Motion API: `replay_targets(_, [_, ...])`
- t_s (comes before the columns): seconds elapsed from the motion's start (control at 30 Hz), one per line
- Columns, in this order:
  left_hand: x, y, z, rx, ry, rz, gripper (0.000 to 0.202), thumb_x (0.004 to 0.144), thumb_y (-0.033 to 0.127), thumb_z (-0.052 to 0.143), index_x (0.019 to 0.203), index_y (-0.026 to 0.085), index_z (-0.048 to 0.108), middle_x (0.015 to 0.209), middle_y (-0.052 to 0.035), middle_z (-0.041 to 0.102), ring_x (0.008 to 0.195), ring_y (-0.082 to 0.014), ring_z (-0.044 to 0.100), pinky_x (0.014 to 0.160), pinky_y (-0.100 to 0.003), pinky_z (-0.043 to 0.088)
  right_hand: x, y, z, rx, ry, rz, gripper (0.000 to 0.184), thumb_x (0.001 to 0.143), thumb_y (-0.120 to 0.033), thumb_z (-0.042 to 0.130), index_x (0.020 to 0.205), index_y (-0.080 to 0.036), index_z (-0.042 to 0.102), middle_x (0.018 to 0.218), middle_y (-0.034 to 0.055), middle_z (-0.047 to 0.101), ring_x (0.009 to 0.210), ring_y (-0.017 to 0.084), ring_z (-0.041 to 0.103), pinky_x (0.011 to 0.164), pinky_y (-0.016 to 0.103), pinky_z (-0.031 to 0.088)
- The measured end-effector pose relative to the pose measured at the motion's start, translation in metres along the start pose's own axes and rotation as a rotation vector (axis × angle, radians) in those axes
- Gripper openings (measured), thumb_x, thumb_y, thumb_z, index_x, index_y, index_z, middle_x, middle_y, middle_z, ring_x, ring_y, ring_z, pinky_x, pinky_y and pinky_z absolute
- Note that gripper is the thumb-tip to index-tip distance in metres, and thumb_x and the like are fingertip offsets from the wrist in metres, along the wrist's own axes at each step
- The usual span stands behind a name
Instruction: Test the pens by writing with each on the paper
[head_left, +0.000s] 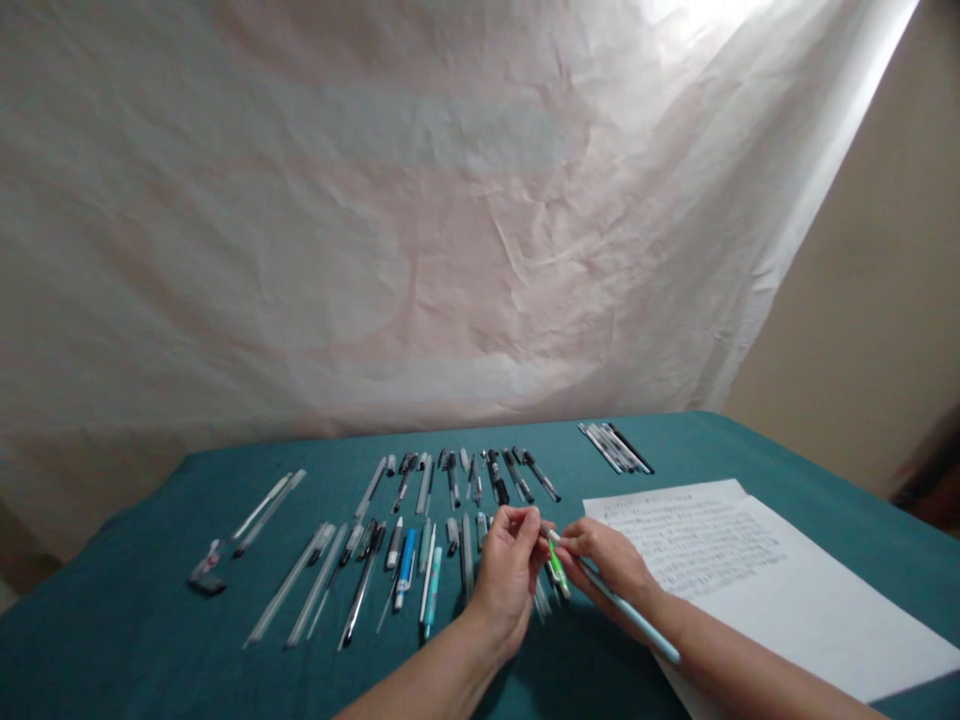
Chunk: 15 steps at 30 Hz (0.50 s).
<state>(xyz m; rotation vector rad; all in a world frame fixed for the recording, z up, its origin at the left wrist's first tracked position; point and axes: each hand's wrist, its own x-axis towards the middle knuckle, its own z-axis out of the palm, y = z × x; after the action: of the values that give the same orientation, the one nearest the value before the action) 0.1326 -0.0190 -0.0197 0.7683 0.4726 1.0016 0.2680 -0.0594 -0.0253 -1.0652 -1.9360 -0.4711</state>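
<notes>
A long light-blue pen (630,615) slants between my two hands, its back end pointing down to the right over my right wrist. My right hand (611,560) is closed around the pen near its front. Fingers of my left hand (510,565) are pinched at the pen's front end, where a small greyish part shows; the exact grip is partly hidden. Just below the fingertips a bright green pen (558,572) lies on the cloth. Close to the left of my left hand are a blue pen (405,568) and a turquoise patterned pen (432,595).
Several dark and clear pens and pen parts lie in rows on the green cloth (150,620). A group of pens (616,448) rests at the back right. White paper sheets (810,620), one with handwriting, lie at right. An eraser-like item (206,572) sits at left.
</notes>
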Motion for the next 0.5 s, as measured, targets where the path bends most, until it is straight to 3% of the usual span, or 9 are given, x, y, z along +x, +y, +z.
replay_targets(0.13, [-0.002,0.002,0.003,0.006,-0.002,-0.01,0.017,0.079,0.026,0.06,0.083,0.015,0.049,0.073,-0.0001,0.059,0.06,-0.0038,0.052,0.061,-0.015,0.044,0.004,-0.002,-0.002,0.012,0.051,-0.039,0.005,0.082,-0.015,0.049,0.081,-0.019,0.047,0.067,0.0003,0.056,0.056,0.009,0.052,0.052,0.019,0.041])
replay_targets(0.27, [0.001,0.004,0.003,0.01,0.014,-0.032,0.017,0.078,0.026,0.062,0.085,0.014,0.051,0.073,-0.0007,0.06,0.059,-0.0039,0.052,0.06,-0.015,0.045,0.006,-0.001,-0.002,0.061,0.003,-0.013,0.005,0.081,-0.013,0.05,0.081,-0.018,0.049,0.067,0.0014,0.056,0.058,0.01,0.052,0.054,0.02,0.04])
replay_targets(0.33, [0.006,0.006,0.002,0.025,0.051,-0.027,0.018,0.076,0.025,0.063,0.084,0.014,0.052,0.072,-0.001,0.06,0.058,-0.0041,0.052,0.059,-0.015,0.045,0.009,0.001,-0.003,0.079,-0.077,0.025,0.003,0.082,-0.016,0.051,0.084,-0.017,0.052,0.069,0.0025,0.058,0.06,0.011,0.052,0.057,0.021,0.041])
replay_targets(0.4, [0.011,0.008,-0.002,0.031,0.124,-0.012,0.018,0.074,0.024,0.065,0.083,0.013,0.053,0.069,-0.0004,0.06,0.056,-0.0037,0.052,0.058,-0.014,0.045,0.013,0.003,-0.006,0.098,-0.216,0.084,0.011,0.083,-0.021,0.049,0.092,-0.017,0.056,0.072,0.0037,0.06,0.063,0.013,0.054,0.06,0.023,0.041])
replay_targets(0.5, [0.019,0.011,-0.008,0.036,0.227,0.017,0.021,0.071,0.024,0.068,0.081,0.012,0.054,0.067,0.0004,0.059,0.054,-0.0034,0.051,0.056,-0.014,0.044,0.024,0.009,-0.017,0.205,-0.358,0.333,0.022,0.086,-0.027,0.043,0.098,-0.017,0.059,0.079,0.0052,0.062,0.067,0.013,0.054,0.061,0.023,0.041])
